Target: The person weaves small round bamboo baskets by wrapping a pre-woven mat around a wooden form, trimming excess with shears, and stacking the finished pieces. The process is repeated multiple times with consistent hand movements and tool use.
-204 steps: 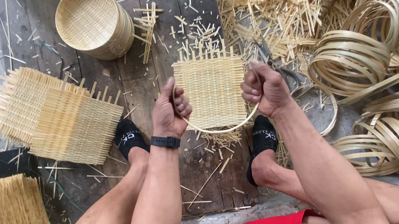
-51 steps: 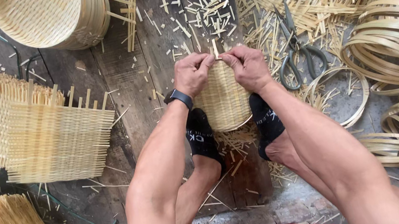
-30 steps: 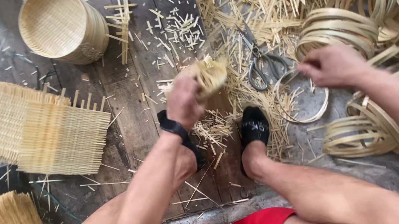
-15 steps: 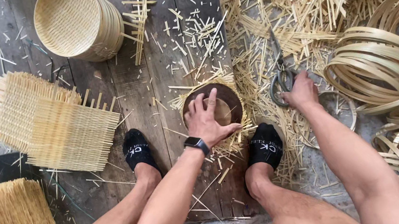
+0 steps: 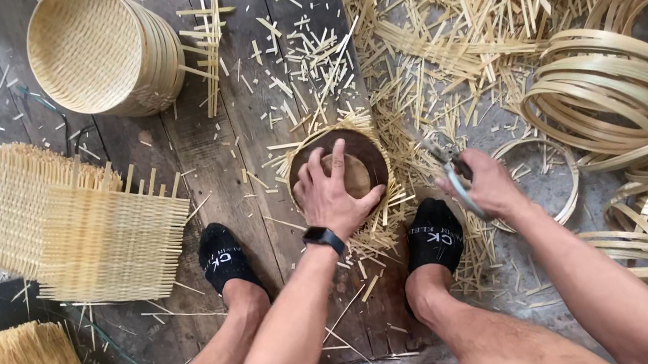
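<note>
Between the feet, the left hand (image 5: 335,193) presses flat, fingers spread, on a round mould (image 5: 357,160) over woven bamboo; the right hand (image 5: 484,186) grips scissors (image 5: 452,171).

place: basket-weaving workshop | signs: woven bamboo mats (image 5: 85,222), bamboo hoops (image 5: 640,76), splint scraps (image 5: 445,12)

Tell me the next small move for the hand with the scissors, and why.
Probably bring the scissors in the right hand over to the round dark mould and start snipping the strip ends that stick out around its rim. The left hand is pressing flat on the mould, pinning the woven mat under it, and the scissors sit just to its right, blades not yet at the rim.
</note>
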`<act>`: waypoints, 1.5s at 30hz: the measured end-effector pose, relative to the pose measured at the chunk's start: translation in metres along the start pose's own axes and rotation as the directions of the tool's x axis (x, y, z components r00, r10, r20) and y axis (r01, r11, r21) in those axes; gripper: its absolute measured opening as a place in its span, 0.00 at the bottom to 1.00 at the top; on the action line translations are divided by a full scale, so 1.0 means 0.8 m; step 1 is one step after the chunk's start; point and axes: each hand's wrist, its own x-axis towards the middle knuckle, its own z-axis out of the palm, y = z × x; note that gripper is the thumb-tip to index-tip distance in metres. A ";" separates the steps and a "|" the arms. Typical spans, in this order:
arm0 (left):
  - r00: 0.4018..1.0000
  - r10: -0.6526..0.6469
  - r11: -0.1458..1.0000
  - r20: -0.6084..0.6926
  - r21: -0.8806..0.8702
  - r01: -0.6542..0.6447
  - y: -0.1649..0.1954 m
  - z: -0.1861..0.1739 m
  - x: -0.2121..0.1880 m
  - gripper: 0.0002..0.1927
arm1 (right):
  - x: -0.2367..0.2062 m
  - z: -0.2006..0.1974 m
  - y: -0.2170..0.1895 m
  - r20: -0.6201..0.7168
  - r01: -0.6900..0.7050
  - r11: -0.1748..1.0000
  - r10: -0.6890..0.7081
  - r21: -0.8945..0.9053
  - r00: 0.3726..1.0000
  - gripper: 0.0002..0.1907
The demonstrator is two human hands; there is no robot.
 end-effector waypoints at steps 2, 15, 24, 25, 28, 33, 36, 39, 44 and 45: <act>0.990 -0.117 0.993 -0.078 -0.022 0.116 0.017 0.006 -0.011 0.62 | -0.002 0.005 -0.008 -0.139 0.268 0.954 -0.286 -0.136 0.948 0.37; 0.989 -0.106 0.991 0.104 -0.075 0.114 0.015 0.013 -0.016 0.57 | 0.037 0.016 -0.015 -0.324 0.244 0.785 -0.487 -0.569 0.811 0.20; 0.987 0.118 0.990 0.108 -0.091 -0.109 -0.009 0.011 -0.014 0.57 | 0.053 0.002 -0.009 -0.215 0.243 0.724 -0.478 -0.645 0.852 0.13; 0.984 0.137 0.987 0.114 -0.104 -0.126 -0.009 0.010 -0.013 0.56 | 0.054 0.002 -0.009 -0.251 0.259 0.704 -0.533 -0.661 0.808 0.18; 0.959 0.211 0.974 0.192 -0.122 -0.190 -0.009 0.002 -0.007 0.58 | 0.059 0.010 -0.012 -0.320 0.282 0.661 -0.636 -0.695 0.703 0.25; 0.948 0.241 0.968 0.208 0.012 -0.249 -0.007 -0.010 -0.004 0.58 | 0.067 0.007 -0.005 -0.138 0.244 0.708 -0.436 -0.663 0.889 0.17; 0.994 0.060 0.998 0.091 0.030 -0.062 0.006 -0.004 -0.011 0.61 | 0.065 -0.007 -0.001 -0.181 0.259 0.682 -0.503 -0.683 0.845 0.17; 0.996 0.013 0.999 0.090 -0.040 -0.009 0.013 0.005 -0.015 0.59 | 0.068 -0.001 -0.016 -0.294 0.269 0.632 -0.640 -0.727 0.710 0.27; 0.979 0.132 0.991 0.158 -0.038 -0.127 0.004 0.006 -0.013 0.56 | 0.079 0.009 -0.025 -0.265 0.263 0.600 -0.647 -0.755 0.714 0.13; 0.973 0.149 0.989 0.175 -0.011 -0.150 0.001 0.004 -0.009 0.56 | 0.080 0.004 -0.020 -0.216 0.252 0.595 -0.603 -0.763 0.768 0.13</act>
